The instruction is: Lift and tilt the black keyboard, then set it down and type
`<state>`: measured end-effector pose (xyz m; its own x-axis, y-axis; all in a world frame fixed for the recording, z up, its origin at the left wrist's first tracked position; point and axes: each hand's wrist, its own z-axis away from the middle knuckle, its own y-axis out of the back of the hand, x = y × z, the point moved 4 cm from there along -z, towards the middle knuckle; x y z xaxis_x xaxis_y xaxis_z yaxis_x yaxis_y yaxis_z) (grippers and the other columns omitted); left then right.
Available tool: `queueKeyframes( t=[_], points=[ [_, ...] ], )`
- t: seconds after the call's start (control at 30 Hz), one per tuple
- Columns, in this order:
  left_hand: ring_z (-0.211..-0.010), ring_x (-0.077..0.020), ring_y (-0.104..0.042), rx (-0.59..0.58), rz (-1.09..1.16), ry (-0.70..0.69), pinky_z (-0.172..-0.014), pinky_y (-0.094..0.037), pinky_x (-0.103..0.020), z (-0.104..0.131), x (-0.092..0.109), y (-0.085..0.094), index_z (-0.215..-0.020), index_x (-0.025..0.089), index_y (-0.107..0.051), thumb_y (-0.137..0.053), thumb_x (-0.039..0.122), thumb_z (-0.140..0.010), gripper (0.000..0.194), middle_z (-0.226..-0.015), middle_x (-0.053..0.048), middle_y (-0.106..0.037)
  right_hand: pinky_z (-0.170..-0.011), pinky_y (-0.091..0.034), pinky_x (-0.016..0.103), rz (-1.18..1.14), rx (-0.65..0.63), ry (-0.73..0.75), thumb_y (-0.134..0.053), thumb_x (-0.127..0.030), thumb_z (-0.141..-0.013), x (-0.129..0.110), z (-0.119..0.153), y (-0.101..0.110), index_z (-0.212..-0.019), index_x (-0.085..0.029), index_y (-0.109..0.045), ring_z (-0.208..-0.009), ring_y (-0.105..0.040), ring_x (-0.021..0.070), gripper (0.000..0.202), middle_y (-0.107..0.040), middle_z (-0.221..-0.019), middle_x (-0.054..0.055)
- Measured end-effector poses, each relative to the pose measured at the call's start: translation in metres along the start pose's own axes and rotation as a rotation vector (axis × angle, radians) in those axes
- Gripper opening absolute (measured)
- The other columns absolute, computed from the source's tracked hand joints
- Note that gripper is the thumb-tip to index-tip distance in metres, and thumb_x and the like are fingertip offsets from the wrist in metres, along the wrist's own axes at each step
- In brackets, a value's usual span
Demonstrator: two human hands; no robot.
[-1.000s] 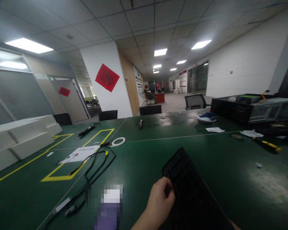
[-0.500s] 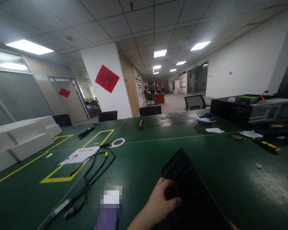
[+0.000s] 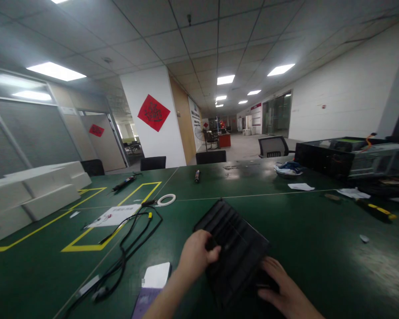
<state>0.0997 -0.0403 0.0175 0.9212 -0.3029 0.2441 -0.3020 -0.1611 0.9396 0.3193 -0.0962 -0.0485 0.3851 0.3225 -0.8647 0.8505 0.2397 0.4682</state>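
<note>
Keep left hand (image 3: 194, 257) gripping the black slotted tray (image 3: 234, 248) at its left edge, right hand (image 3: 281, 288) flat, fingers spread; keep level over worktop (image 3: 319, 230).

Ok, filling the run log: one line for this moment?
left hand: grips black tray left edge | right hand: on tray's near corner | tray on green table

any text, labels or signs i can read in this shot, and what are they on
None reads clearly.
Red diamond sign on the white pillar: dark characters, too blurred.
Smaller red sign on the door at left: blurred.
White sheet on the green table: print too small.
Wall poster down the corridor: unreadable.
Black slotted panel under the left hand and right hand: no markings show.
</note>
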Motion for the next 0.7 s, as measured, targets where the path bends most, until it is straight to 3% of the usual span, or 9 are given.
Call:
queueKeyframes(
  t=[0.07, 0.13, 0.27, 0.37, 0.5, 0.6, 0.7],
  points=[
    [-0.078, -0.0162, -0.057, 0.005, -0.159, 0.183, -0.068, -0.040, -0.023, -0.011, -0.040, 0.017, -0.088, 0.018, -0.058, -0.044, 0.045, -0.075, 0.033, -0.084, -0.004, -0.061, -0.102, -0.019, 0.045, -0.015, -0.061, -0.094, -0.056, -0.031, -0.071, 0.004, -0.003, -0.002, -0.116, -0.025, -0.045, -0.122, -0.024, 0.0258, 0.047, -0.038, -0.125, 0.007],
    [-0.078, -0.0195, -0.058, 0.019, -0.237, 0.297, -0.067, -0.040, -0.026, -0.019, -0.078, 0.028, -0.084, 0.015, -0.058, -0.039, 0.046, -0.077, 0.037, -0.084, -0.008, -0.062, -0.104, -0.014, 0.043, -0.057, -0.097, -0.217, -0.054, -0.025, -0.069, 0.007, -0.002, -0.004, -0.119, -0.027, -0.042, -0.125, -0.018, 0.0247, 0.051, -0.029, -0.131, 0.005],
    [-0.079, -0.0260, -0.059, 0.023, -0.334, 0.444, -0.065, -0.041, -0.032, -0.022, -0.130, 0.032, -0.078, 0.010, -0.059, -0.039, 0.043, -0.078, 0.038, -0.084, -0.015, -0.062, -0.104, -0.014, 0.041, -0.077, -0.105, -0.267, -0.052, -0.023, -0.067, 0.005, -0.001, -0.003, -0.119, -0.027, -0.041, -0.126, -0.016, 0.0243, 0.053, -0.025, -0.133, 0.005],
    [-0.081, -0.0278, -0.059, 0.013, -0.352, 0.501, -0.065, -0.042, -0.033, -0.021, -0.146, 0.026, -0.077, 0.010, -0.060, -0.041, 0.043, -0.077, 0.038, -0.084, -0.016, -0.063, -0.104, -0.015, 0.039, -0.043, -0.131, -0.206, -0.053, -0.025, -0.068, 0.007, -0.003, -0.004, -0.119, -0.026, -0.041, -0.125, -0.018, 0.0230, 0.053, -0.029, -0.131, 0.006],
    [-0.085, -0.0280, -0.058, 0.018, -0.325, 0.496, -0.071, -0.042, -0.034, -0.024, -0.150, 0.020, -0.079, 0.009, -0.061, -0.040, 0.041, -0.078, 0.038, -0.085, -0.017, -0.063, -0.104, -0.014, 0.039, -0.029, -0.130, -0.180, -0.054, -0.026, -0.068, 0.010, -0.003, -0.005, -0.118, -0.023, -0.042, -0.125, -0.018, 0.0236, 0.052, -0.030, -0.129, 0.008],
    [-0.093, -0.0250, -0.056, 0.059, -0.286, 0.479, -0.080, -0.040, -0.033, -0.020, -0.154, 0.025, -0.090, 0.007, -0.058, -0.033, 0.023, -0.081, 0.030, -0.093, -0.016, -0.061, -0.104, -0.016, 0.037, -0.075, -0.120, -0.233, -0.052, -0.024, -0.068, 0.008, -0.001, -0.002, -0.119, -0.027, -0.041, -0.125, -0.019, 0.0220, 0.053, -0.027, -0.131, 0.004],
    [-0.099, -0.0187, -0.053, 0.104, -0.230, 0.483, -0.084, -0.038, -0.027, -0.008, -0.165, 0.033, -0.104, 0.008, -0.050, -0.031, 0.003, -0.074, 0.036, -0.103, -0.014, -0.057, -0.103, -0.020, 0.037, -0.010, -0.066, -0.233, -0.051, -0.027, -0.069, 0.002, 0.002, 0.017, -0.119, -0.029, -0.040, -0.121, -0.026, 0.0207, 0.052, -0.029, -0.130, 0.003]
  ],
)
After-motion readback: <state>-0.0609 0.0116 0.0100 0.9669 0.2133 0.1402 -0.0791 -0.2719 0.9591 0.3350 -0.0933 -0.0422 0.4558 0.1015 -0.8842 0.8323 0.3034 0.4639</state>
